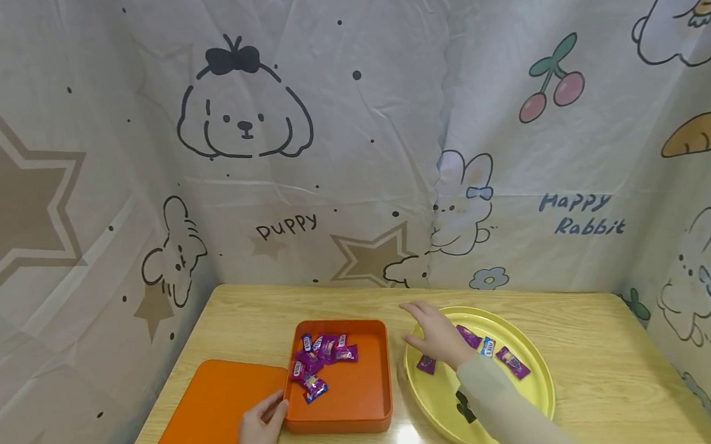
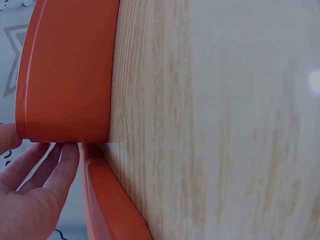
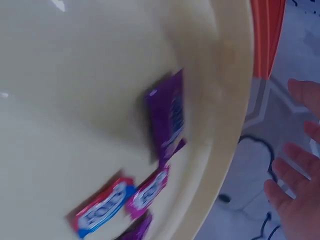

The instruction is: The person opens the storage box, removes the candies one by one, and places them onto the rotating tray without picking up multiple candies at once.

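1. Pale sleeve (image 1: pixel 510 397), on the right arm, crossed above the yellow plate (image 1: pixel 432 397).
2. Left hand (image 1: pixel 260 425): fingertips touched the outside of the box (image 1: pixel 361 395) at its left wall. In the left wrist view 3 fingers lay side by side, only slightly apart, with 1 digit up at the rim.
3. Just left of the box, the orange lid (image 1: pixel 199 419) lay flat on the table (image 1: pixel 601 370).
4. Right hand (image 1: pixel 438 336) hung over the plate's left part, fingers spread, pinching nothing.
5. On the plate lay at least 4 sweets (image 1: pixel 512 363), purple, pink and blue-red.
6. Inside the box, more wrapped sweets clustered toward the left and far side.
7. Behind the table hung a printed curtain (image 1: pixel 362 146).
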Demonstrator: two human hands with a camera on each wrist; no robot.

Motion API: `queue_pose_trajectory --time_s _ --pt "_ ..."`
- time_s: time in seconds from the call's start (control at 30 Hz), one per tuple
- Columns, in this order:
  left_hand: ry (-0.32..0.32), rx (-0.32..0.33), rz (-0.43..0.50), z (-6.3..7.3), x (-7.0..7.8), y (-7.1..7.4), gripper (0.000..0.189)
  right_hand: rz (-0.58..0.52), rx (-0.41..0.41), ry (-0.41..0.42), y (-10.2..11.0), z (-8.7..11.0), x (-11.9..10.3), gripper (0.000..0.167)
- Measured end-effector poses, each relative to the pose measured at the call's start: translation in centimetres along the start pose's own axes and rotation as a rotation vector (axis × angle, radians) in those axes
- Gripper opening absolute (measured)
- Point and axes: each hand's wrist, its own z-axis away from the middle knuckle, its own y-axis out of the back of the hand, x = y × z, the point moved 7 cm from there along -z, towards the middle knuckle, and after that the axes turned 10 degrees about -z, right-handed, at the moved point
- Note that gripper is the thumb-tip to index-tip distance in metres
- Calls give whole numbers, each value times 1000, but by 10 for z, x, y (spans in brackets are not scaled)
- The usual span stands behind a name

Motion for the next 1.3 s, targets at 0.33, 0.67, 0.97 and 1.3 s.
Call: queue_pose_trajectory --time_s 0.33,0.67,0.97,1.3 --pt "-14 6 9 0 1 0 35 65 -113 103 -31 -28 -49 56" --pt "-8 -4 14 1 0 0 36 195 -241 110 -66 -42 -73 50" --pt "-9 -5 13 0 1 0 36 182 -379 -40 -93 -45 -78 45" --pt "-3 -17 22 1 0 0 38 256 -419 -107 -114 -42 -73 42"
